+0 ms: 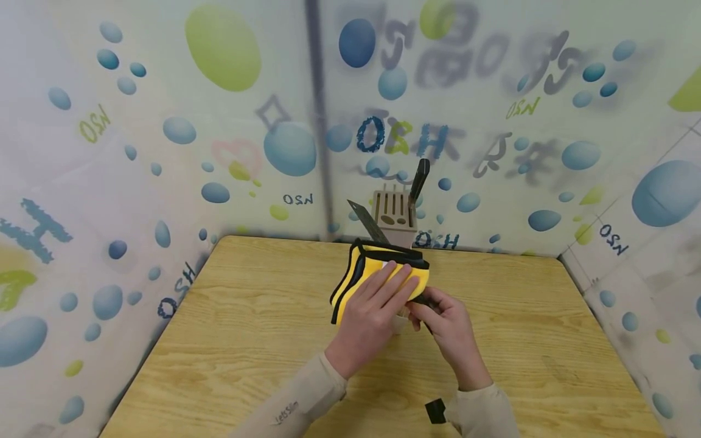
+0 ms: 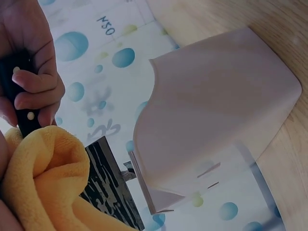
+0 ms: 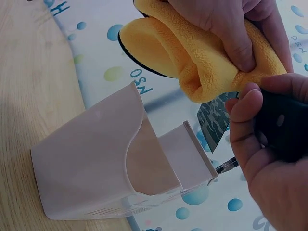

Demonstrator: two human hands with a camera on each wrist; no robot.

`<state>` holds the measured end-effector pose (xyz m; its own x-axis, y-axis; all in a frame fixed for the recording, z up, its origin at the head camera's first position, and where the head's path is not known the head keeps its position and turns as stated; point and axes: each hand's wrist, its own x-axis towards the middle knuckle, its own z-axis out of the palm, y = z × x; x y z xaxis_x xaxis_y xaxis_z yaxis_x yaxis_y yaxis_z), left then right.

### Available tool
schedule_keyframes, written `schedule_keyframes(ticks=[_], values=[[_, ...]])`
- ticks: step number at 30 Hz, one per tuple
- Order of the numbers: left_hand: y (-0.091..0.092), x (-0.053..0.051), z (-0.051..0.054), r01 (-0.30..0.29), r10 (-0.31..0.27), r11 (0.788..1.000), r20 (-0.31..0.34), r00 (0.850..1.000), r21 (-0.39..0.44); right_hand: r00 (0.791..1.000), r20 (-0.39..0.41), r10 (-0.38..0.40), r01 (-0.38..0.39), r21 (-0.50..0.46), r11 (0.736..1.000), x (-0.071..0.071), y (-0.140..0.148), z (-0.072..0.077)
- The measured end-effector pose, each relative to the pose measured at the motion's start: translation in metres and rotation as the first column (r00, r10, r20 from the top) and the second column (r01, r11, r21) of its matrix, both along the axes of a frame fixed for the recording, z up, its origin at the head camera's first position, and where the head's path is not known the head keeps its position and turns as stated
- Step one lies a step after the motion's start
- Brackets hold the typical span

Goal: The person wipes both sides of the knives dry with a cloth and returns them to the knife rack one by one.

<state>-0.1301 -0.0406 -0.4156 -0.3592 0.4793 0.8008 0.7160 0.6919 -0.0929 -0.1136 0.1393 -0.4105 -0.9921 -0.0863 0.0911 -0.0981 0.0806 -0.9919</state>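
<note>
My right hand [image 1: 451, 325] grips the black riveted handle [image 2: 26, 122] of a broad-bladed kitchen knife [image 1: 368, 221]. A yellow cloth [image 3: 202, 62] with black edging is folded about the blade, and my left hand [image 1: 372, 313] pinches it there, fingers laid across the top and thumb against the near side in the right wrist view. The dark patterned blade [image 2: 108, 178] sticks out past the cloth, its tip pointing up and left in the head view. The cloth hides the middle of the blade.
Behind the hands, a beige knife block [image 1: 395, 228] with slots stands on the wooden table [image 1: 263, 304]. Another black-handled knife [image 1: 420, 179] sits in its right side, handle up. A printed backdrop [image 1: 246, 152] with blue and green dots rises along the table's back and sides.
</note>
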Motion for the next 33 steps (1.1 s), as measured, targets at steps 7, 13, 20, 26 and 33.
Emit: schedule_keyframes(ticks=[7, 13, 20, 26, 33], values=[[-0.003, -0.006, 0.001, 0.019, -0.019, 0.999, -0.016, 1.0, 0.026, 1.0, 0.012, 0.01, -0.01, -0.004, 1.0, 0.001, 0.002, 0.0], [-0.006, -0.011, 0.003, 0.025, -0.026, 0.999, 0.011, 1.0, 0.047, 0.999, -0.002, 0.036, -0.036, -0.028, 0.999, 0.001, 0.003, -0.002], [-0.008, -0.018, 0.008, 0.013, -0.012, 0.998, -0.004, 1.0, 0.057, 0.997, -0.011, 0.083, -0.083, -0.071, 0.994, 0.002, 0.005, -0.003], [-0.011, -0.023, 0.01, 0.027, -0.028, 0.995, 0.007, 1.0, 0.1, 0.989, -0.028, 0.149, -0.151, -0.109, 0.983, 0.002, 0.006, -0.006], [-0.013, -0.025, 0.011, 0.017, -0.021, 0.994, 0.043, 0.999, 0.108, 0.978, -0.056, 0.201, -0.207, -0.125, 0.97, 0.002, 0.006, -0.007]])
